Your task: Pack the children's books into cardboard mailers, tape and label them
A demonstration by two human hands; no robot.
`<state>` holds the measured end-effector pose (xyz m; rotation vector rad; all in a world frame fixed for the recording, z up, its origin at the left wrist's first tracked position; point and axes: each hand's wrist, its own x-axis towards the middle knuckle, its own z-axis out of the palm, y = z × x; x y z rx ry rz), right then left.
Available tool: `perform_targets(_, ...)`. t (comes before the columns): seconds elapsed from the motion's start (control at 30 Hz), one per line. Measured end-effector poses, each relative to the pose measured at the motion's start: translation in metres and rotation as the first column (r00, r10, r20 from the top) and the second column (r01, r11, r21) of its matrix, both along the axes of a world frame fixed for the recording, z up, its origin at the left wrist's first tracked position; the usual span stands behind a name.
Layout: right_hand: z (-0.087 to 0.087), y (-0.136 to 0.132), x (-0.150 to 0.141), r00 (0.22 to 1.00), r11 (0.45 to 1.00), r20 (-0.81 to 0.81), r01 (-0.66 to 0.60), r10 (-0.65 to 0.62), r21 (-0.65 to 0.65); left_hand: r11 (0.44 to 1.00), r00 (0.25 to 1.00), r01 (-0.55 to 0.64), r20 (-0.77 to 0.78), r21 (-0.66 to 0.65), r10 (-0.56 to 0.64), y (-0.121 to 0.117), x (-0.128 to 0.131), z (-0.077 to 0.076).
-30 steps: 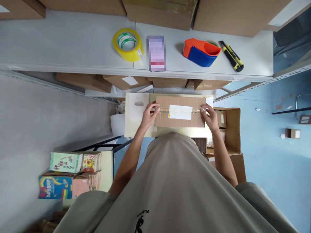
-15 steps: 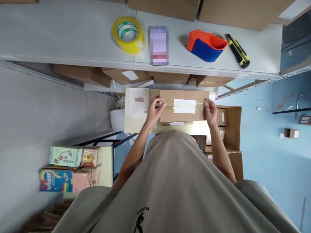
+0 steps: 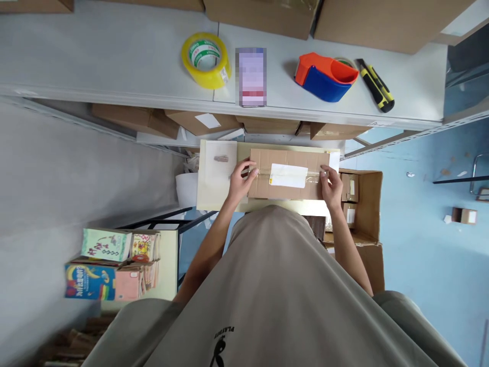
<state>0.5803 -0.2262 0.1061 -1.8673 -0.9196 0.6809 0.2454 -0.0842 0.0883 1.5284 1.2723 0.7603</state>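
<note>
A flat cardboard box (image 3: 263, 187) lies lengthwise between my hands, over a pale yellow tabletop (image 3: 221, 196). Clear tape runs along its top, and a white label (image 3: 288, 176) sits at its middle. My left hand (image 3: 240, 181) grips the left end of the box, thumb and fingers closed at its edge. At the right end, my right hand (image 3: 331, 186) pinches the edge in the same way. The undersides of both grips are hidden. A white sheet (image 3: 216, 171) with a small brownish mark lies left of my left hand.
On the grey shelf ahead are a yellow tape roll (image 3: 225, 76), a phone-like blurred thing (image 3: 252, 76), an orange and blue tape dispenser (image 3: 326, 81) and a utility knife (image 3: 376, 86). An open carton (image 3: 370, 204) with small boxes stands right. Books (image 3: 105, 244) are stacked at left.
The box was lifted and shifted slightly right half a second ago, showing a label edge beneath it. Now it is lower, closer to the tabletop, with both hands still on its ends.
</note>
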Motion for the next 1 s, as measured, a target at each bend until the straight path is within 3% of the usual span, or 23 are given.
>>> perform_targets(0.13, -0.012, 0.029, 0.014, 1.000, 0.999, 0.025, 0.011, -0.012, 0.051, 0.999, 1.000, -0.013, 0.003, 0.051, 0.013, 0.026, 0.019, -0.004)
perform_targets(0.23, -0.014, 0.035, 0.018, 0.999, 0.998, 0.040, 0.004, -0.007, 0.069, 0.997, 0.999, -0.049, -0.008, 0.057, 0.050, 0.032, 0.027, -0.002)
perform_targets(0.47, -0.005, 0.010, 0.009, 0.997, 0.994, 0.054, 0.042, -0.048, 0.106, 0.989, 0.999, -0.049, 0.001, 0.141, 0.049, 0.002, 0.013, 0.014)
perform_targets(0.77, 0.006, 0.014, -0.003, 0.999, 1.000, 0.032, -0.028, 0.027, 0.010, 0.997, 0.996, -0.070, -0.050, 0.046, 0.072, 0.005, 0.005, -0.001)
perform_targets(1.0, 0.012, -0.009, -0.011, 0.997, 0.999, 0.076, -0.020, 0.022, -0.028, 0.995, 0.995, -0.093, -0.044, 0.025, 0.094, -0.018, -0.001, 0.004)
